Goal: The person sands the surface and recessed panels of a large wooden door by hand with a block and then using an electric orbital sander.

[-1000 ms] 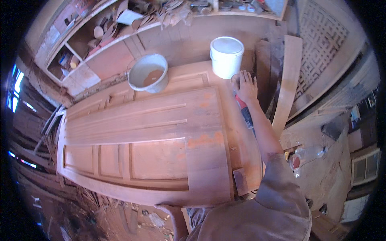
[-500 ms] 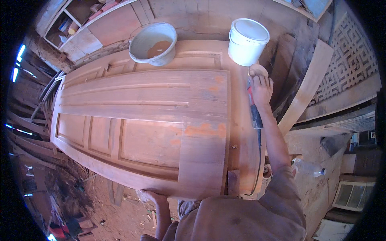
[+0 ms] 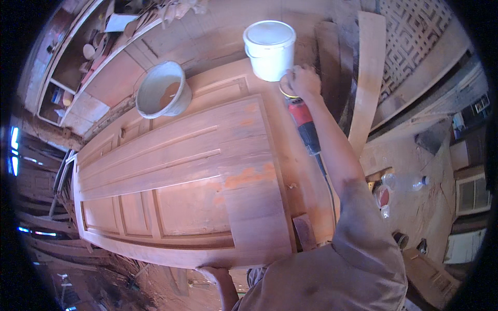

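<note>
A red and black angle grinder (image 3: 304,123) lies near the right end of a panelled wooden door, its cord running back toward me. At its far end is a round disc with a yellow rim (image 3: 286,91). Over that disc my right hand (image 3: 305,82) is bent, fingers curled at its edge and slightly blurred. My left hand (image 3: 213,273) touches the near edge of an upper wooden door panel (image 3: 259,217), its fingers mostly hidden by the edge. This upper panel has orange-brown patches and lies on the larger wooden door (image 3: 282,155).
A white lidded bucket (image 3: 270,54) stands just beyond my right hand. Left of it is a grey basin (image 3: 155,103) with brown powder inside. A small wood block (image 3: 304,231) sits near me; a plank (image 3: 367,78) leans at the right. Plastic bottles (image 3: 419,182) lie on the floor.
The view has shifted, so the doors and buckets appear farther left. My right hand is still at the disc, its fingers now more bunched. The grinder shows more of its red body.
</note>
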`<state>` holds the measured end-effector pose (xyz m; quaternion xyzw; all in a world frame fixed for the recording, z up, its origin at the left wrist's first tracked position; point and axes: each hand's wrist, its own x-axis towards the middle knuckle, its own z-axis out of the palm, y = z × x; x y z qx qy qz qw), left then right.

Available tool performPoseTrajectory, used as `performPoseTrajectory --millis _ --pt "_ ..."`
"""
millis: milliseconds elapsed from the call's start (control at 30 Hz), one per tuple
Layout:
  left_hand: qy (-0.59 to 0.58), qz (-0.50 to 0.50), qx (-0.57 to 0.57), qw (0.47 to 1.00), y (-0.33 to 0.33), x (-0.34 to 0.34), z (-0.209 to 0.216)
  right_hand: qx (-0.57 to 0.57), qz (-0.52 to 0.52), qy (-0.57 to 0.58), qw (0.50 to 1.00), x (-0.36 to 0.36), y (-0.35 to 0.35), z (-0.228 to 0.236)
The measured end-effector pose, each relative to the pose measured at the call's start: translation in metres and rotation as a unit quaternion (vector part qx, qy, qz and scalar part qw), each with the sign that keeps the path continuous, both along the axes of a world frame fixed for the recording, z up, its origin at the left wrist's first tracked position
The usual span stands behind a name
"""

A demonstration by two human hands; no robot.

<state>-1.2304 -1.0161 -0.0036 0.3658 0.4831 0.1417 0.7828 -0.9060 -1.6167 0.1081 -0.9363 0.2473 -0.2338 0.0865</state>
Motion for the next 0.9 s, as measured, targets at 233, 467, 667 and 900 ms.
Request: performPoseTrajectory --millis 233,467,667,900 --pt "0.003 -0.031 0.033 0.999 0.008 -0.003 -0.005 -0.086 0.071 -0.092 0.990 0.014 -0.002 -0.008" --pt "0.019 -0.033 0.019 0.999 -0.006 0.002 0.009 -0.061 0.087 -0.094 0.990 0.007 -0.003 -0.014" --pt "-0.001 -0.013 0.017 1.000 0.021 -0.010 -0.007 -0.044 0.103 -0.082 0.990 0.013 -0.005 -0.003" --pt "0.020 -0.023 0.038 0.999 -0.003 -0.005 0.011 -0.082 0.152 -0.077 0.982 0.010 -0.013 -0.007"
